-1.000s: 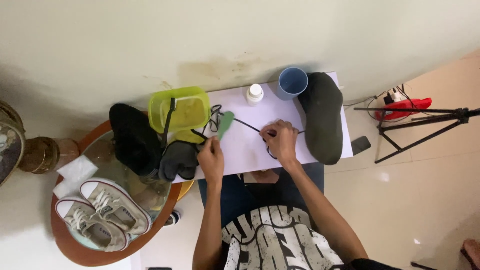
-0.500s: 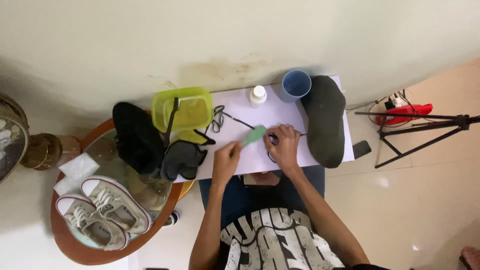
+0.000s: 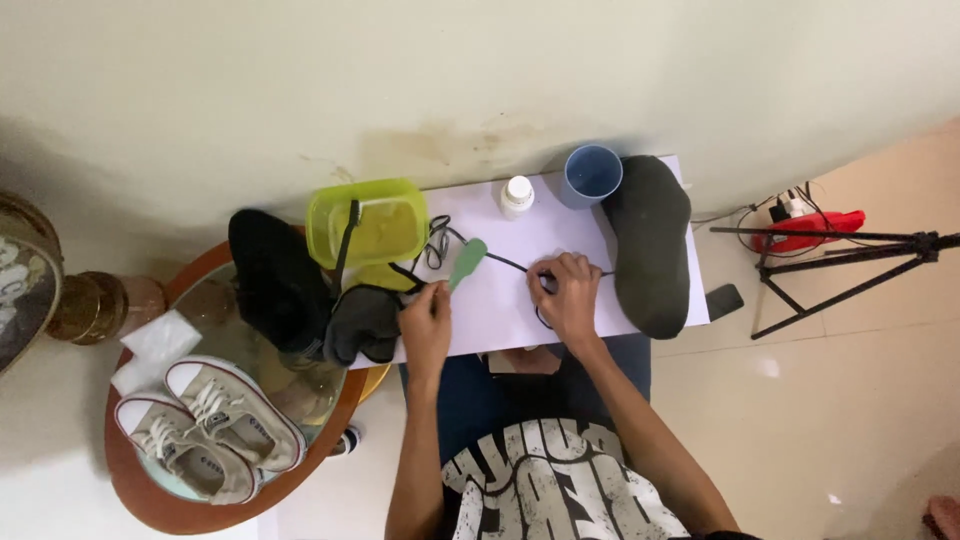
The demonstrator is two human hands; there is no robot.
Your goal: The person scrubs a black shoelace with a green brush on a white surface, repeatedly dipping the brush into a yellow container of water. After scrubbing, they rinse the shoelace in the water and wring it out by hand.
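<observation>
On white sheet (image 3: 640, 320) — green brush (image 3: 466, 262) upright-tilted, head up-right.

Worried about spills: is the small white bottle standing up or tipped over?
Upright: the small white bottle shows its round cap from above, standing on the white sheet beside the blue cup.

A home room: tiled floor (image 3: 860, 400), plain wall (image 3: 480, 80), round wooden side table (image 3: 200, 505) (sneakers (image 3: 210, 430) on it).

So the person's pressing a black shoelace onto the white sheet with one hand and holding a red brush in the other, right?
Not quite: the head view shows the brush in the left hand is green, not red. The right hand does press the black shoelace onto the white sheet.
</observation>
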